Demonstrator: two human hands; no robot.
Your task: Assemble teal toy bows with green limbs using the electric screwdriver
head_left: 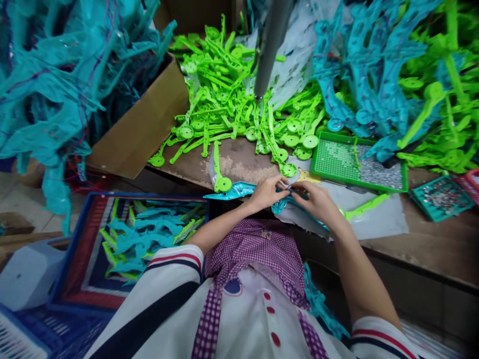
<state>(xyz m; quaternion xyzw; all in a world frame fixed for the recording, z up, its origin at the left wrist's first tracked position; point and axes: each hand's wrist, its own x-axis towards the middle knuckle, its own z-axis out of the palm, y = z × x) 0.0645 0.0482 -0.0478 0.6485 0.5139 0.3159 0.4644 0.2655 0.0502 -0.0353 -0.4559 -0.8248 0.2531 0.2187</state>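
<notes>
Blue plastic part (239,190) along the near edge of the workbench (441,244), grasped near its middle between the bunched fingertips of the left hand (265,193) and the right hand (317,200). By its left end, a lime-green piece (223,185), touching or just beside, cannot tell which. Along the same edge, partly beneath the right forearm, a pale sheet (385,223). Toward the far edge, a broad heap of lime-green pieces (220,85), with a grey driver (271,50) hanging above. On the right side, a green tray (359,185) of small grey bits and a smaller teal tray (422,206) of metal bits; behind them, a pile of blue parts (396,65). At the left corner, a tilted cardboard box (145,119) beside another blue heap (48,99). Below the near edge, a blue-rimmed crate (69,264) of blue and green pieces, over a tiled floor (32,197). Hidden by fingers, the middle of the grasped part; too small to make out, any further piece in the pinch. Cut off by the view's top, the driver's upper end; blurred and dim, the far right corner.
</notes>
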